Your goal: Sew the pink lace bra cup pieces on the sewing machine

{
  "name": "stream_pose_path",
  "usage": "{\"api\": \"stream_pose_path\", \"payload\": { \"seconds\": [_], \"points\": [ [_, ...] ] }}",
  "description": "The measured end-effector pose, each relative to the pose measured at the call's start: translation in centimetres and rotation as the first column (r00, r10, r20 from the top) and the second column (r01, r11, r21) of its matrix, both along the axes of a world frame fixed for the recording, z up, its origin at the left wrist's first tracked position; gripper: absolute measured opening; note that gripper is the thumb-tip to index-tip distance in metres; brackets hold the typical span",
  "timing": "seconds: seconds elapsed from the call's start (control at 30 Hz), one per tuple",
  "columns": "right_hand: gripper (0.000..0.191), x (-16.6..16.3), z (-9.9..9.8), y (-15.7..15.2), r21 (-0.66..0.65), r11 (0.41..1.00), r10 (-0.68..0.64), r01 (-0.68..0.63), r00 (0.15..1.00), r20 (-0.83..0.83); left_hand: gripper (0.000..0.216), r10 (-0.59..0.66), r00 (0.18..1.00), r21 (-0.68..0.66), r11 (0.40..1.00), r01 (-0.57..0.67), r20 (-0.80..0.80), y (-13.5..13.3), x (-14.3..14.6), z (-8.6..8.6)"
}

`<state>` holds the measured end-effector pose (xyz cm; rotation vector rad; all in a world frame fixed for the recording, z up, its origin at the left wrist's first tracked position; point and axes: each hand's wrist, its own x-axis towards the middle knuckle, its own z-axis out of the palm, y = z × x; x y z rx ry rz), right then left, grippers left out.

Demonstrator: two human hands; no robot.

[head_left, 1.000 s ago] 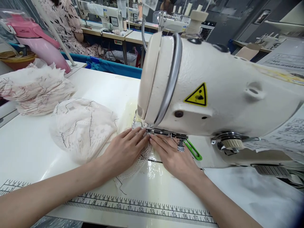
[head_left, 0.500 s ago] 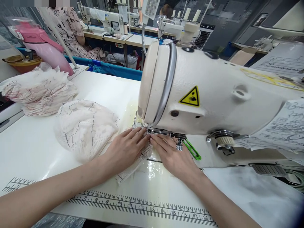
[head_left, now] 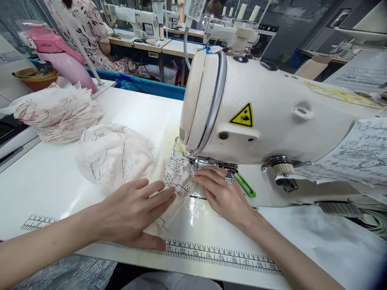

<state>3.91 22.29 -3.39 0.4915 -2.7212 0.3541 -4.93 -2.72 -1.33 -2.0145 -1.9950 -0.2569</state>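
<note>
A piece of pale lace fabric (head_left: 179, 171) lies under the needle end of the white sewing machine (head_left: 256, 108). My left hand (head_left: 136, 211) is off to the lace's left and front, its fingers apart and thumb spread, with nothing gripped. At the lace's right edge, close by the presser foot, my right hand (head_left: 220, 187) has its fingertips together on the fabric; the underside of that grip is hidden. Sheer cream fabric (head_left: 116, 157) with dark thread lines is bunched on the table to the left, joining toward the lace.
Another bundle of sheer fabric (head_left: 60, 114) lies farther left, before a pink bottle (head_left: 60, 60). A green thread snipper (head_left: 245, 185) rests beside the machine. Ruler markings (head_left: 211, 257) run along the table's front. Across the room, a person (head_left: 87, 36) sits near other sewing machines.
My left hand has lifted off the lace and moved left and toward me, its fingers spreading. More lace shows by the needle. My right hand stays at the fabric's edge.
</note>
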Motion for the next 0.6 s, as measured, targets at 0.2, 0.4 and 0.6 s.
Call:
{"api": "stream_pose_path", "payload": {
  "seconds": [0.2, 0.4, 0.6],
  "points": [
    [0.037, -0.5, 0.9, -0.4, 0.031, 0.999, -0.014, 0.009, 0.985, 0.175, 0.024, 0.238, 0.969, 0.034, 0.97, -0.241, 0.073, -1.2, 1.1, -0.3],
    [0.019, -0.7, -0.5, -0.5, -0.09, 0.996, 0.012, -0.011, 1.0, 0.01, 0.006, 0.221, 0.975, -0.044, 0.974, -0.221, 0.007, 3.0, -1.2, 1.2],
    [0.018, -0.5, -1.0, -0.7, -0.07, 0.996, -0.054, 0.05, 0.997, -0.056, 0.025, 0.098, 0.984, 0.063, 0.994, -0.09, -0.147, 5.1, -2.7, -1.4]
  ]
}}
